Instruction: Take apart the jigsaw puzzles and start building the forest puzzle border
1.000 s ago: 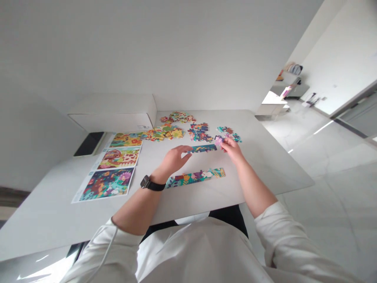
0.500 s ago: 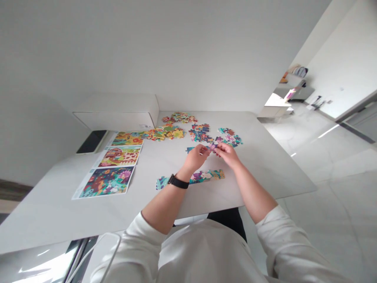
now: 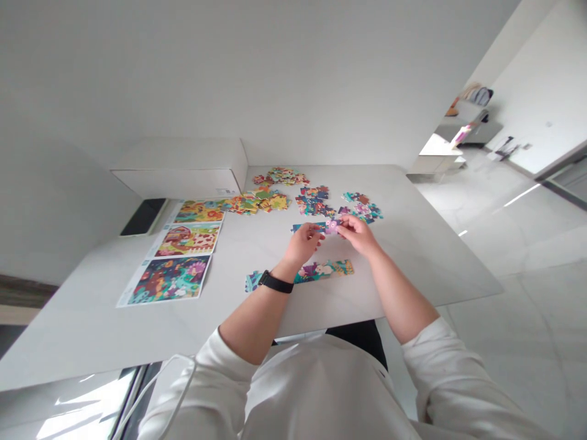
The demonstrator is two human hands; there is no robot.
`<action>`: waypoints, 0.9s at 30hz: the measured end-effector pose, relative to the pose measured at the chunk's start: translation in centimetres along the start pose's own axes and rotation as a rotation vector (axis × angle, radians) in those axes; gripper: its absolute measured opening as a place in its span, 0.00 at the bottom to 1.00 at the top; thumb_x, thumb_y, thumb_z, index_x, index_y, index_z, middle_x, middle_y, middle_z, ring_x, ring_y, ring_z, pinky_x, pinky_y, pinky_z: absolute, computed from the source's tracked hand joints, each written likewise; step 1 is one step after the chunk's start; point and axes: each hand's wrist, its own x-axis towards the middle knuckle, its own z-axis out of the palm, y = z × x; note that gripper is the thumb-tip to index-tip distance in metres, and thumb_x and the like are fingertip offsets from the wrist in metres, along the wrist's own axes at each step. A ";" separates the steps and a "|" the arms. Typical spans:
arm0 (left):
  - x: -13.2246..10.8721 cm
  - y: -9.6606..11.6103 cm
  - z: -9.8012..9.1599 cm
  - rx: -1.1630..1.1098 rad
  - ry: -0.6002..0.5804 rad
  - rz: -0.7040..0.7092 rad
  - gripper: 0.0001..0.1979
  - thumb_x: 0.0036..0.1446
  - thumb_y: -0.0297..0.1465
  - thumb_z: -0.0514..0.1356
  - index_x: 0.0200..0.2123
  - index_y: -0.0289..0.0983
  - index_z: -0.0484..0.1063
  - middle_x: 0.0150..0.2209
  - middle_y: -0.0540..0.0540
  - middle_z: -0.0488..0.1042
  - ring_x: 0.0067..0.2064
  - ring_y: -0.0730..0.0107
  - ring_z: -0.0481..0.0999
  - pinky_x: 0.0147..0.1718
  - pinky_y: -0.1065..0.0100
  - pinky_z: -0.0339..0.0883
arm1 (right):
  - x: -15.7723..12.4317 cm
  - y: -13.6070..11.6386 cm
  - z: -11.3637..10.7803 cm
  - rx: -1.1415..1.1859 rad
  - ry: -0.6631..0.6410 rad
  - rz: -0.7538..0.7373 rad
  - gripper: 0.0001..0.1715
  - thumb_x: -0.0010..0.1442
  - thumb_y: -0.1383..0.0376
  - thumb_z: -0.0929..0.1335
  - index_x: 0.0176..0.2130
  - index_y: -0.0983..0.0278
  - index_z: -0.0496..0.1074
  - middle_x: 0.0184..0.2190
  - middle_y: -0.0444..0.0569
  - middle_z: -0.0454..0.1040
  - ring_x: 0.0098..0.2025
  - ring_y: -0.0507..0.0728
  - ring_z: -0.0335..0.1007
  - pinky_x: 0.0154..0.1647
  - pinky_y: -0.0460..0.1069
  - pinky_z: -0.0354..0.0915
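Both my hands meet over a short joined strip of puzzle pieces on the white table. My left hand, with a black watch on its wrist, pinches the strip near its right end. My right hand pinches a purple puzzle piece against that end. A longer joined row of pieces lies on the table just in front of my hands, partly hidden by my left wrist.
Several heaps of loose pieces lie behind my hands. Three picture sheets lie in a column at the left. A white box stands at the back left, a dark phone beside it. The table's right edge drops to the floor.
My left hand slid right along the short strip to meet my right hand, and its wrist now covers part of the front row. The camera view shifted slightly.
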 end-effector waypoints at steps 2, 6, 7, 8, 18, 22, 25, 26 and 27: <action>-0.2 -0.1 -0.3 0.152 0.070 0.073 0.14 0.66 0.28 0.60 0.54 0.39 0.72 0.40 0.46 0.84 0.34 0.70 0.80 0.38 0.67 0.75 | 0.2 0.3 -0.8 -0.015 0.077 -0.004 0.32 0.56 0.40 0.75 0.50 0.56 0.72 0.32 0.43 0.77 0.32 0.57 0.74 0.37 0.52 0.71; -0.8 0.0 -0.9 0.524 0.122 0.282 0.16 0.66 0.27 0.60 0.56 0.38 0.75 0.50 0.40 0.82 0.51 0.58 0.82 0.56 0.56 0.74 | 0.5 1.3 -2.0 -0.148 0.194 0.007 0.27 0.60 0.44 0.72 0.51 0.55 0.70 0.33 0.43 0.78 0.33 0.57 0.74 0.39 0.52 0.71; -1.0 0.1 -0.9 0.601 0.101 0.330 0.15 0.67 0.28 0.60 0.55 0.37 0.76 0.53 0.38 0.81 0.56 0.56 0.80 0.61 0.54 0.72 | 0.5 1.5 -2.2 -0.203 0.202 0.005 0.24 0.61 0.46 0.71 0.51 0.55 0.70 0.33 0.43 0.79 0.33 0.57 0.74 0.40 0.52 0.71; -1.1 0.1 -0.8 0.669 0.072 0.371 0.15 0.67 0.28 0.60 0.55 0.37 0.77 0.57 0.37 0.80 0.60 0.53 0.78 0.64 0.52 0.69 | 0.5 1.6 -2.2 -0.261 0.197 0.000 0.21 0.62 0.48 0.71 0.50 0.55 0.71 0.34 0.43 0.79 0.34 0.57 0.74 0.41 0.52 0.70; -1.6 -1.2 -0.1 0.913 -0.110 0.415 0.25 0.69 0.36 0.61 0.67 0.39 0.73 0.72 0.39 0.69 0.73 0.45 0.65 0.73 0.43 0.57 | 0.1 2.4 -1.6 -0.670 0.057 0.060 0.12 0.63 0.63 0.71 0.46 0.56 0.80 0.36 0.45 0.84 0.36 0.58 0.78 0.43 0.52 0.71; -1.5 -1.3 -0.2 0.924 -0.115 0.412 0.25 0.69 0.36 0.61 0.67 0.39 0.73 0.71 0.38 0.70 0.73 0.45 0.65 0.73 0.43 0.57 | 0.1 2.4 -1.4 -0.759 0.039 0.037 0.12 0.65 0.64 0.71 0.48 0.57 0.82 0.38 0.48 0.84 0.38 0.59 0.78 0.47 0.53 0.73; -1.5 -1.4 -0.2 0.938 -0.120 0.410 0.26 0.69 0.37 0.61 0.67 0.38 0.73 0.71 0.37 0.70 0.73 0.45 0.65 0.73 0.43 0.57 | 0.0 2.2 -1.3 -0.806 0.067 -0.048 0.13 0.64 0.64 0.73 0.49 0.58 0.83 0.46 0.51 0.82 0.44 0.59 0.78 0.54 0.53 0.73; -1.5 -1.4 -0.2 0.942 -0.122 0.409 0.26 0.69 0.37 0.61 0.67 0.38 0.73 0.71 0.37 0.70 0.73 0.46 0.65 0.73 0.44 0.57 | -0.1 2.1 -1.3 -0.812 0.067 -0.078 0.14 0.64 0.63 0.73 0.50 0.58 0.83 0.49 0.51 0.81 0.46 0.59 0.78 0.55 0.53 0.73; -1.5 -1.4 -0.2 0.946 -0.123 0.408 0.26 0.69 0.37 0.61 0.67 0.38 0.73 0.71 0.37 0.69 0.73 0.46 0.65 0.73 0.44 0.57 | -0.2 2.1 -1.3 -0.815 0.055 -0.105 0.14 0.64 0.62 0.74 0.50 0.57 0.83 0.50 0.52 0.80 0.47 0.59 0.78 0.56 0.53 0.73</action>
